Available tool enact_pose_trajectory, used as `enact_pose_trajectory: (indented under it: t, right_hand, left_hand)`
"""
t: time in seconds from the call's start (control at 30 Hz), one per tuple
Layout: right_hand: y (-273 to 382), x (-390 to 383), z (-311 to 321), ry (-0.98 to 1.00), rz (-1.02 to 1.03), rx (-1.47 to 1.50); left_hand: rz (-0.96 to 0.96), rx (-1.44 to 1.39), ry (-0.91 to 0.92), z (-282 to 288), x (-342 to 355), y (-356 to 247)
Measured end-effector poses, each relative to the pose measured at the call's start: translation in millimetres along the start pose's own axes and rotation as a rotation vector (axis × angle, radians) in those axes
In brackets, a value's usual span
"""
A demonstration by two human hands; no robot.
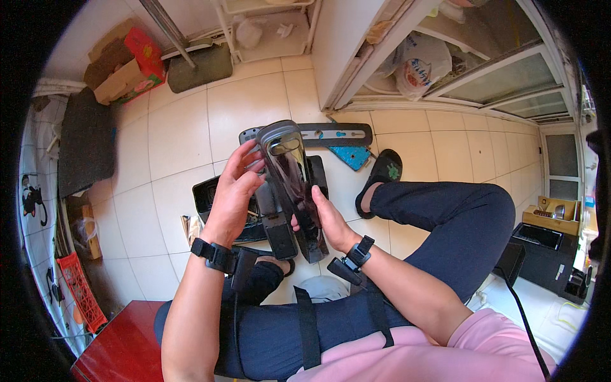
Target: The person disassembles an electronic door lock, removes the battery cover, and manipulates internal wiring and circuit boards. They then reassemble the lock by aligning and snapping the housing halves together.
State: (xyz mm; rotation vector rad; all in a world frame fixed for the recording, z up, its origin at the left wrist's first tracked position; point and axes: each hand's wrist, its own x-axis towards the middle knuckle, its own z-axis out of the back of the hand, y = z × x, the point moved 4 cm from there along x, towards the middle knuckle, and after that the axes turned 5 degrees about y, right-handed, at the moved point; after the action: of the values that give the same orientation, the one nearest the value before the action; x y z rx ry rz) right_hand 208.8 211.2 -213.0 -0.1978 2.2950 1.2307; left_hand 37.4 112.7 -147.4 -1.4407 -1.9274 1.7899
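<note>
A long glossy black panel (pixel 289 162), shaped like an electronic door lock, stands tilted between my hands above the floor. My right hand (pixel 330 219) grips its lower right edge, thumb on the side and fingers behind. My left hand (pixel 237 191) is beside its upper left edge, fingers apart and partly curled; whether the fingertips touch it I cannot tell. Close behind the panel is a matte black block-like piece (pixel 278 229), partly hidden. Beneath my left hand lies an open black tray (pixel 205 194), its contents mostly covered.
Beyond the panel, a long dark slotted plate (pixel 356 132) and a blue angular piece (pixel 350 156) lie on the tiles. My slippered foot (pixel 386 170) is right of them. A cardboard box (pixel 124 79), dustpan (pixel 200 67) and white shelf (pixel 273 38) stand farther back; a red surface (pixel 124 340) is near left.
</note>
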Motion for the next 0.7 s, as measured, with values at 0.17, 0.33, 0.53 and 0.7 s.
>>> enact_pose_trajectory:
  t: [0.17,0.33,0.53,0.7]
  right_hand:
    - [-1,2,5,-0.059,-0.026,0.029]
    - [-2,4,10,-0.078,-0.031,0.104]
    - [4,3,5,-0.082,-0.016,0.063]
    - [10,4,-2,-0.114,0.027,-0.008]
  left_hand:
    - [-0.043,-0.007,0.018,0,1,2]
    - [0.108,0.062,-0.072,9,1,15]
    - [0.219,0.327,0.012,-2,-9,42]
    - [0.194,0.39,0.061,-8,-14,57]
